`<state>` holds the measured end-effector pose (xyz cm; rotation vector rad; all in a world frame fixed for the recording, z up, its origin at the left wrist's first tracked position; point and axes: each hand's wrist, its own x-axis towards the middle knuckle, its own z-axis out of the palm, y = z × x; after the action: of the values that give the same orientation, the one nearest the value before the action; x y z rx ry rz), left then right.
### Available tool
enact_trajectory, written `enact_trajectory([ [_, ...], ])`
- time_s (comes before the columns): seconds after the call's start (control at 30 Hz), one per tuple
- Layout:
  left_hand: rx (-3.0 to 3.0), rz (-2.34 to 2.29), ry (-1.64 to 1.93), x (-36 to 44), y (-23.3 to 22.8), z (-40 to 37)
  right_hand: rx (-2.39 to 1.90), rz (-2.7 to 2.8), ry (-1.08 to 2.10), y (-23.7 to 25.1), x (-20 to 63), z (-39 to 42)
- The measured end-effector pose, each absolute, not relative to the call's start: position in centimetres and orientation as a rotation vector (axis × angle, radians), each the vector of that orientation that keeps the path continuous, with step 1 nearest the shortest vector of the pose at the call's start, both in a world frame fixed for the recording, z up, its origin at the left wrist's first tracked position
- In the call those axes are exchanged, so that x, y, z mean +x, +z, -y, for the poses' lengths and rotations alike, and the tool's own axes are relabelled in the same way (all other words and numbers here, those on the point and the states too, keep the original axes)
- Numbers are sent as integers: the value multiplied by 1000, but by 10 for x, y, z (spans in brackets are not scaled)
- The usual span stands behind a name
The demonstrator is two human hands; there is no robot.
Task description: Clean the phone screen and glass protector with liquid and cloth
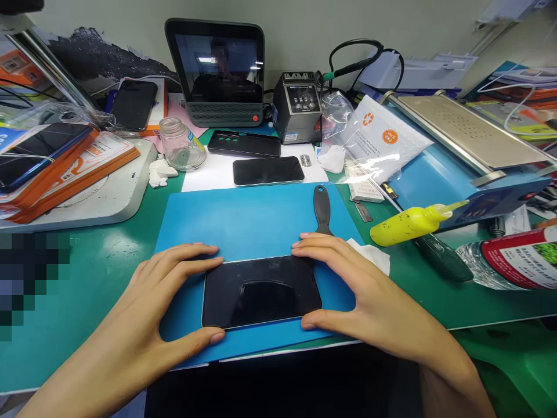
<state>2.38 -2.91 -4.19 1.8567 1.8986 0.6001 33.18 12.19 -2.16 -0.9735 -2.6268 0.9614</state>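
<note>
A smartphone [261,293] with a dark, glossy screen lies face up and sideways on a blue mat [243,215]. My left hand [169,302] grips its left end, fingertips at the far edge and thumb at the near edge. At the other end, my right hand [348,284] holds it the same way, thumb near and fingers far. Just beyond my right fingers rests a dark-handled tool [322,209], its lower end hidden behind the hand. A white tissue [372,255] lies beside my right hand.
Two more phones, one black [243,143] and one silver-edged [268,170], lie behind the mat. A glass jar [180,145] stands back left. On the right are a yellow bottle [404,226], a dark green handle [444,255] and a red-labelled bottle [517,258]. A screen device [217,75] stands behind.
</note>
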Motion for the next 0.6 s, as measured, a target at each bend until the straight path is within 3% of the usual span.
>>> enact_trajectory([
  [0.6,1919,-1960,571,27,-48,33,-1065,2696,924,-23,336,-122],
])
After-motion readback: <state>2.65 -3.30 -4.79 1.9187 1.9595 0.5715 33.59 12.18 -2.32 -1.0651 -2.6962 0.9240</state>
